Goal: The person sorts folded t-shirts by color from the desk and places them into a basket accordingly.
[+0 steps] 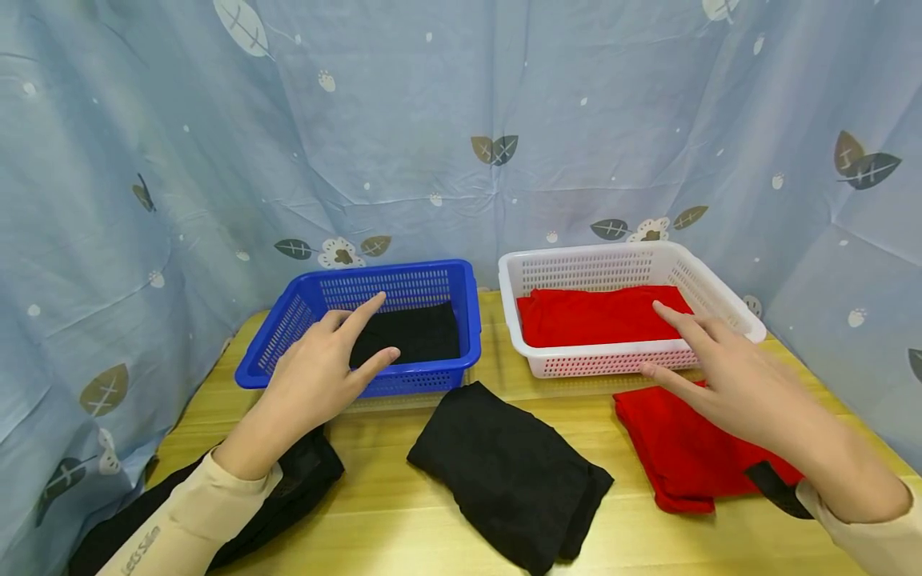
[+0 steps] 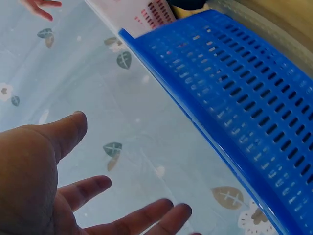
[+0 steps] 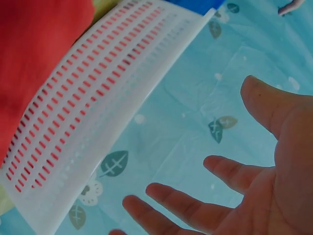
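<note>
My left hand [image 1: 310, 368], fingers spread, hovers over the front left of a blue basket [image 1: 471, 320] and holds nothing. Folded black cloth [image 1: 410, 332] lies inside that basket. On the right, my right hand [image 1: 742, 376] is raised with its fingers apart, near the front right of a white basket [image 1: 742, 320]. Red cloth [image 1: 598, 316] fills much of the white basket's floor. Below my right hand, a folded red garment [image 1: 670, 448] rests on the table. A folded black garment [image 1: 504, 472] lies between the hands, in front of the baskets.
More black cloth [image 1: 302, 472] lies at the left, partly hidden under my left forearm. The wooden table [image 1: 374, 512] ends at a blue patterned curtain [image 1: 432, 120] behind the baskets and at both sides. A black strap [image 1: 778, 488] hangs by the right wrist.
</note>
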Available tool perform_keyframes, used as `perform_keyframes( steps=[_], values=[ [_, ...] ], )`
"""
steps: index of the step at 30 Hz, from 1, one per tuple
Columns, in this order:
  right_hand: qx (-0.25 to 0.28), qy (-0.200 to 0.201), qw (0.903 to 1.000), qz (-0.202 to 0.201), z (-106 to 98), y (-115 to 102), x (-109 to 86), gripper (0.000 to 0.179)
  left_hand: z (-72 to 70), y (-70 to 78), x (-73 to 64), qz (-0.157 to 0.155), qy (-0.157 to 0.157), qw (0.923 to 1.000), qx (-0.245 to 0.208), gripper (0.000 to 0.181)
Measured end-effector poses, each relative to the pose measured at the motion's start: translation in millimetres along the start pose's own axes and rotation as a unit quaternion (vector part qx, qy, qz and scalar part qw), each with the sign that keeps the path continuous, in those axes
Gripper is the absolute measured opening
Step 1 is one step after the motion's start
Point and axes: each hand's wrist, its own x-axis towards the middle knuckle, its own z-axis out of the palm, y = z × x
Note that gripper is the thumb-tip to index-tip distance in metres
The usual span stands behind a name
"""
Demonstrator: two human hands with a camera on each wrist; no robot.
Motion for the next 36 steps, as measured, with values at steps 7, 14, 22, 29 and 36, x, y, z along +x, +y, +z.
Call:
perform_keyframes(
  steps=[7,14,22,29,36],
  values=[
    [0.012,-0.005,0.9999,0.004,2,-18,-9.2,0.09,4.9,8.2,-6.8,0.029,-0.004,0.9991,-0.032,0.074],
    [0.02,-0.014,0.9997,-0.002,9,-28,-19.3,0.089,15.2,14.4,-13.8,0.064,-0.029,0.995,-0.072,0.07],
    [0.048,-0.075,0.9961,-0.007,21,-42,-35.4,0.092,33.4,17.9,-22.1,0.1,-0.086,0.9859,-0.103,0.069],
    [0.105,-0.147,0.9834,-0.016,37,-52,-46.2,0.087,46.4,19.3,-27.8,0.099,-0.154,0.9764,-0.114,0.067],
    [0.178,-0.223,0.9581,-0.021,56,-55,-50.1,0.084,57.4,16.7,-30.5,0.1,-0.186,0.9681,-0.135,0.065]
  ],
)
